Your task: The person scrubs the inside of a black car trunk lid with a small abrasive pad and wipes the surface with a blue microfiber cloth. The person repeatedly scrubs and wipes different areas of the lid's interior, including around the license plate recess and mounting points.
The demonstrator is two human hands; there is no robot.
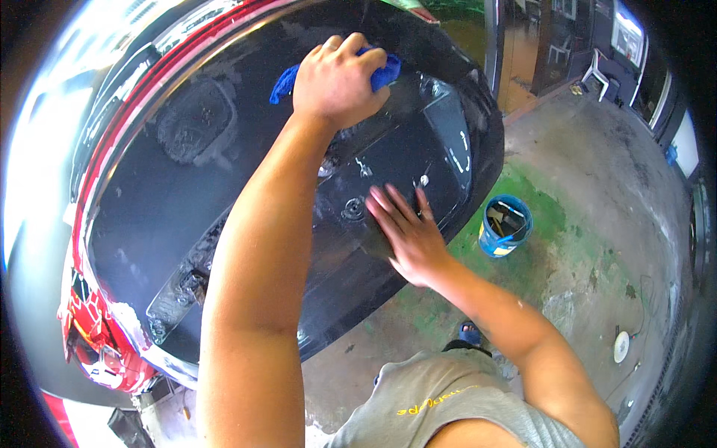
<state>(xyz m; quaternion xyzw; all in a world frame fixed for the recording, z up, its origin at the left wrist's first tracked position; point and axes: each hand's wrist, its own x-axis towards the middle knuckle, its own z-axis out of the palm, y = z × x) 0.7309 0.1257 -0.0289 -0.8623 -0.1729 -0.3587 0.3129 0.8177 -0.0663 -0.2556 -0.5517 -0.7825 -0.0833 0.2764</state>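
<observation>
Underfoot, wet concrete floor (597,172), blue bucket (505,225).

left hand (337,78): fingers curled over crumpled blue cloth (385,71), pressing it on wet glossy black car panel (187,201) | right hand (409,235): flat, fingers spread, palm on same panel's lower part | blue plastic bucket (505,225): on stained concrete floor (597,224), right of panel | red tail light (97,336): lower left

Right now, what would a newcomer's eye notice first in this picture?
The left hand presses a blue cloth on the wet black car panel at the top centre. The right hand lies flat on the panel lower down. A blue bucket stands on the floor at the right.
</observation>
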